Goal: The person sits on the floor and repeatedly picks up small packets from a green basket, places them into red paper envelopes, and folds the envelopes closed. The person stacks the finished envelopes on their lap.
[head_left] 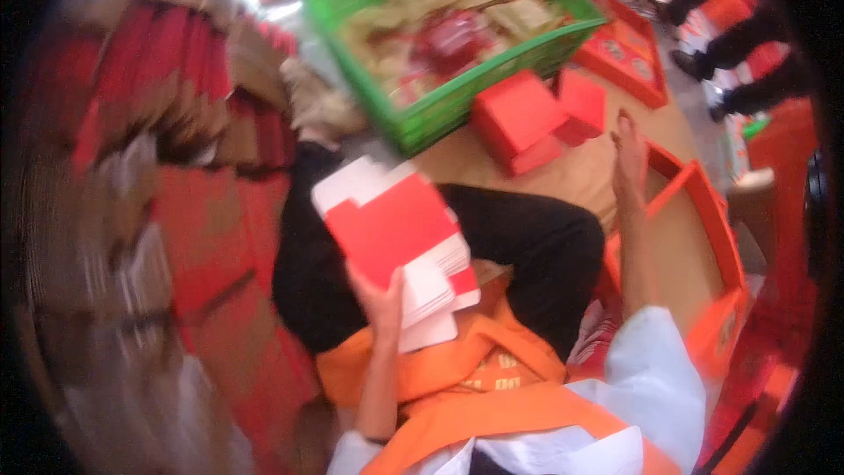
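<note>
1. The left grip (pixel 382 301) was closed on the lower edge of the flat red-and-white cartons (pixel 387 233), a thin stack resting over the lap, probably so the legs (pixel 545 246) steadied it.
2. The right grip (pixel 629 154) was extended beside the orange tray (pixel 673 189); blur hid its opening and any hold, so I could not tell.
3. The folded red box (pixel 519 114) stood near it, perhaps for easy reach.
4. The green crate (pixel 422 126), seemingly plastic, contained loosely heaped tan and red packets (pixel 523 18).

The pale print (pixel 504 380) on the orange apron (pixel 527 409) (blurred) cannot be read.
</note>
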The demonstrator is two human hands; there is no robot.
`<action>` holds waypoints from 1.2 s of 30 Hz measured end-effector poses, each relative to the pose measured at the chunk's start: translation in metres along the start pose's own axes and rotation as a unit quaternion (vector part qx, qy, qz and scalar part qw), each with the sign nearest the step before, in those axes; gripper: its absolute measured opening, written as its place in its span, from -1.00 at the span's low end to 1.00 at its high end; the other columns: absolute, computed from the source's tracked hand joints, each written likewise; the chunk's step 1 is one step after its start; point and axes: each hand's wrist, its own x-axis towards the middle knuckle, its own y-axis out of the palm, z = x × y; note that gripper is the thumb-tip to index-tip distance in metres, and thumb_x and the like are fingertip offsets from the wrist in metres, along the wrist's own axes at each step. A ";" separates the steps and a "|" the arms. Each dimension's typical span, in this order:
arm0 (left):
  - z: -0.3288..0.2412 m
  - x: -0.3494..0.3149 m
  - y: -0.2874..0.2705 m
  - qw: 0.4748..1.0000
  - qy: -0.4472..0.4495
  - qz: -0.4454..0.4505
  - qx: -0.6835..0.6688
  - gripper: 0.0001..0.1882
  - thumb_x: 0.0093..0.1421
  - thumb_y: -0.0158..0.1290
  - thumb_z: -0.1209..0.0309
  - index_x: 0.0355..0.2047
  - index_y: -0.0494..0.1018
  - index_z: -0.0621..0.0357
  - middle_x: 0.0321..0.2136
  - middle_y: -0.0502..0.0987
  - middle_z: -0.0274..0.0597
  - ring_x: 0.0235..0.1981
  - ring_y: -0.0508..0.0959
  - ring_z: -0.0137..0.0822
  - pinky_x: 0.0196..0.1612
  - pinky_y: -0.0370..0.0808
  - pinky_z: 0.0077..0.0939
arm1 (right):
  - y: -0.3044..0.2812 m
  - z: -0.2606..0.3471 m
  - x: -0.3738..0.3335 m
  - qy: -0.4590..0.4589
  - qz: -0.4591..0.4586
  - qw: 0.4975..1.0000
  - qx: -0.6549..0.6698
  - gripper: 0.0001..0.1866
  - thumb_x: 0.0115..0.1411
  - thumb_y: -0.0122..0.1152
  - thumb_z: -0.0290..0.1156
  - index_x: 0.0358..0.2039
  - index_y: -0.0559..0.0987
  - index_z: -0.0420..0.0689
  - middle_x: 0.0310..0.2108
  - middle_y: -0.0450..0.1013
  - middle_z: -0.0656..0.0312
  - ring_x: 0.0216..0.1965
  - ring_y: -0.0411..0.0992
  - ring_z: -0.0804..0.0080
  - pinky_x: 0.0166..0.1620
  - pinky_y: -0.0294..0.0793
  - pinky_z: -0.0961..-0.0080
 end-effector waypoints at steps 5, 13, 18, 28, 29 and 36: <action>-0.006 0.003 0.012 1.000 0.010 0.021 0.006 -0.10 -0.06 0.17 0.34 0.16 -0.13 0.40 0.12 0.03 0.26 0.16 0.07 0.05 0.18 0.03 -0.26 | 0.058 0.084 -0.195 -0.073 0.354 0.925 -0.120 -0.53 0.08 -0.04 -0.53 0.05 0.28 -0.26 0.05 0.24 0.03 0.13 0.15 0.24 0.17 0.08 0.40; -0.007 -0.007 0.008 0.994 0.098 -0.028 0.039 -0.26 -0.01 0.06 0.48 0.14 -0.06 0.39 0.09 0.07 0.26 0.15 0.09 0.06 0.18 0.04 -0.25 | 0.138 -0.009 -0.275 -0.340 0.436 0.745 -0.374 -0.41 0.04 0.06 -0.28 0.07 0.23 -0.27 0.14 0.10 0.00 0.21 0.00 0.15 0.23 -0.13 0.21; -0.036 -0.004 -0.001 0.980 0.009 -0.037 -0.198 -0.57 0.08 -0.01 0.49 -0.03 0.19 0.31 -0.06 0.30 0.01 -0.05 0.33 -0.20 0.03 0.25 -0.36 | 0.125 -0.008 -0.264 -0.345 0.454 0.789 -0.229 -0.52 0.02 0.06 -0.47 0.00 0.31 -0.21 0.07 0.20 -0.01 0.13 0.14 0.10 0.17 0.05 0.21; -0.097 -0.032 -0.036 0.917 -0.118 -0.083 -0.372 -0.54 0.25 -0.25 0.14 -0.25 0.33 0.40 -0.28 0.43 -0.05 -0.29 0.45 -0.27 -0.26 0.43 -0.40 | 0.074 0.041 -0.287 0.341 0.386 0.830 0.212 -0.69 0.24 -0.10 -0.36 -0.06 0.36 -0.25 -0.17 0.39 0.14 -0.13 0.37 0.38 -0.05 0.36 0.47; -0.095 -0.042 -0.037 0.927 -0.098 -0.093 -0.349 -0.54 0.25 -0.24 0.15 -0.27 0.33 0.41 -0.30 0.43 -0.05 -0.30 0.45 -0.28 -0.26 0.42 -0.40 | 0.072 0.045 -0.287 0.376 0.367 0.812 0.255 -0.67 0.24 -0.10 -0.34 -0.05 0.35 -0.25 -0.17 0.39 0.14 -0.12 0.37 0.37 -0.05 0.36 0.46; -0.082 -0.076 -0.041 0.960 -0.033 -0.029 -0.276 -0.59 0.26 -0.22 0.19 -0.34 0.34 0.40 -0.41 0.43 -0.08 -0.37 0.40 -0.37 -0.31 0.39 -0.48 | 0.071 0.054 -0.283 0.495 0.305 0.700 0.414 -0.64 0.21 -0.04 -0.31 -0.02 0.33 -0.19 -0.08 0.35 0.17 -0.13 0.37 0.41 0.00 0.33 0.39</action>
